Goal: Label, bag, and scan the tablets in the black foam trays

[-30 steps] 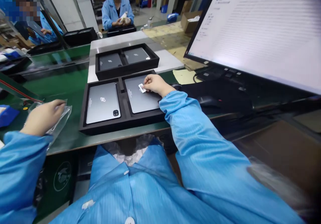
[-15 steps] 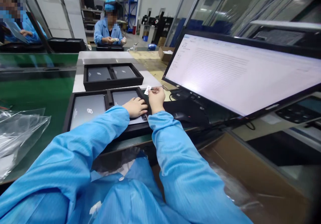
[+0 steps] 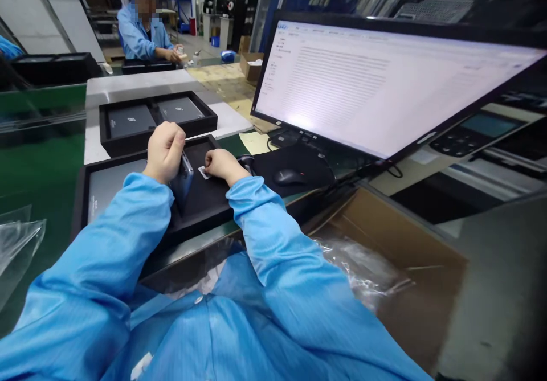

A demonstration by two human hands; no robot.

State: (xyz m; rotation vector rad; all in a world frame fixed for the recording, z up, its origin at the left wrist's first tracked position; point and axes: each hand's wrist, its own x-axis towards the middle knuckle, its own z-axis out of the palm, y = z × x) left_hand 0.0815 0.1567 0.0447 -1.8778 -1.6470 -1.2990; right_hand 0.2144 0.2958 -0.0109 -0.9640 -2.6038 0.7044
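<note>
My left hand (image 3: 164,153) is closed on the upper edge of a tablet (image 3: 184,179), which stands tilted on edge over the right compartment of the near black tray (image 3: 207,201). In my right hand (image 3: 222,164), the fingertips pinch a small white label (image 3: 204,172) with dark print, just right of the tablet. A second tablet (image 3: 109,184), grey with its back up, lies flat in the tray's left compartment, partly covered by my left forearm. Behind stands another black tray (image 3: 162,134) holding two grey tablets.
At right are a monitor (image 3: 333,90), a mouse (image 3: 289,176) on a black mat and a dark rounded device (image 3: 245,163). Below them sits an open cardboard box (image 3: 410,250) with clear plastic. Plastic bags (image 3: 19,250) lie at left. A co-worker (image 3: 143,28) sits across the bench.
My left hand has gone from lying flat on the right tablet to lifting it up on edge. The right hand has brought the label down and inward over the tray. The view has turned right.
</note>
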